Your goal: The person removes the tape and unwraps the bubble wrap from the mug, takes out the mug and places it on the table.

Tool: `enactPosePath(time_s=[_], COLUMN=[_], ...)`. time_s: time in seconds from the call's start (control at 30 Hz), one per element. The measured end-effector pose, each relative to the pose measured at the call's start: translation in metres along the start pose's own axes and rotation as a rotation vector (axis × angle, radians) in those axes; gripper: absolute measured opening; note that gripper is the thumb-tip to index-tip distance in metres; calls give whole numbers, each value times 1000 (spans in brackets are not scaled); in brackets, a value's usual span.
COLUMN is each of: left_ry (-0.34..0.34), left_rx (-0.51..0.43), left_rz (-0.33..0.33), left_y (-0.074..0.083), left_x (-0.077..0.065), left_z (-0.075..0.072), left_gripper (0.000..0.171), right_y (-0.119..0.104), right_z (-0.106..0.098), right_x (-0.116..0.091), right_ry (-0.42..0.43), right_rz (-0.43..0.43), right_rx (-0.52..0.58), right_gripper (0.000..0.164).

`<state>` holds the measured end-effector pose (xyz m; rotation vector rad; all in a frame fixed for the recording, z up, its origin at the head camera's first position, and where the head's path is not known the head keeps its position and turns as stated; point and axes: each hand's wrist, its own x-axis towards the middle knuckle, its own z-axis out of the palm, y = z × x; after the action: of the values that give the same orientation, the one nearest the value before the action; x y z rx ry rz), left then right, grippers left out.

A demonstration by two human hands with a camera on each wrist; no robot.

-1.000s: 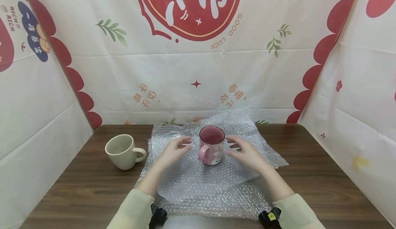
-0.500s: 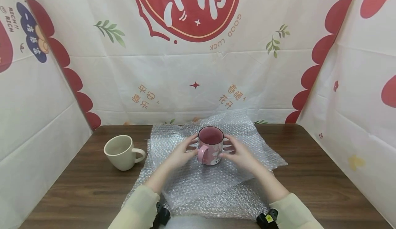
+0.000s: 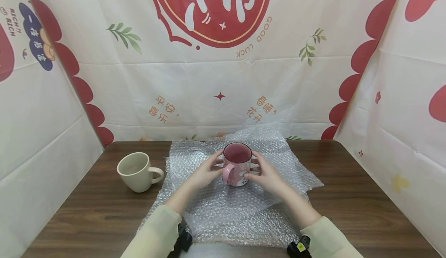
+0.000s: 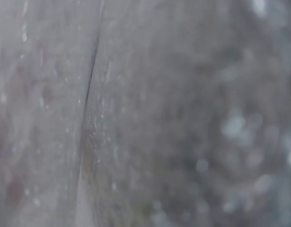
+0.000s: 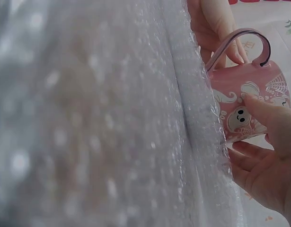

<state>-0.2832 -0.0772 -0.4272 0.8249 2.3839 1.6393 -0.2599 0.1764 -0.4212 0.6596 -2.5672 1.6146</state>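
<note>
A pink mug (image 3: 239,169) with white cartoon ghost prints stands upright on bubble wrap (image 3: 230,207), its handle turned to the front left. From the left side, my left hand (image 3: 206,171) holds it with fingers and thumb at its wall, close to the handle. My right hand (image 3: 267,176) grips the opposite side, thumb on the printed front and fingers curved behind. The right wrist view shows that thumb pressed on the pink mug (image 5: 244,85), with the left hand (image 5: 216,23) by the handle. Only blurred bubble wrap (image 4: 183,113) fills the left wrist view.
A cream mug (image 3: 137,172) stands on the brown wooden table (image 3: 90,207) left of the wrap, handle toward the right. Bubble wrap sheets overlap and reach the table's back edge. Printed white cloth (image 3: 195,79) hangs behind and at both sides.
Both hands have closed in from either side, from apart to holding the pink mug. In the last half second, the right thumb has come further onto its front. The cream mug has stayed put.
</note>
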Motion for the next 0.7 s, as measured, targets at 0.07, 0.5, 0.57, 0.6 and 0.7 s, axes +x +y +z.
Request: enactPosePath(time_s=[0.07,0.5,0.57,0.6,0.7], left_ry=[-5,-2,1,5,13], left_rx=[-8,17,22,27,43], left_rz=[1,56,43,39,17], left_y=[0,6,8,9,11], left_x=[0,-1,-1,-1,-1], left_z=[0,1,1,1,0], left_gripper=[71,71,72,71,71], right_y=[1,-2,-2,-2,-2], right_z=[1,6,6,5,5], right_x=[0,-1,0,0,2], right_ry=[10,53,56,56,54], right_rz=[1,-5,-15,-20,-38], right_rx=[5,-26,-30,-33,-41], right_gripper=[81,79,78,78,78])
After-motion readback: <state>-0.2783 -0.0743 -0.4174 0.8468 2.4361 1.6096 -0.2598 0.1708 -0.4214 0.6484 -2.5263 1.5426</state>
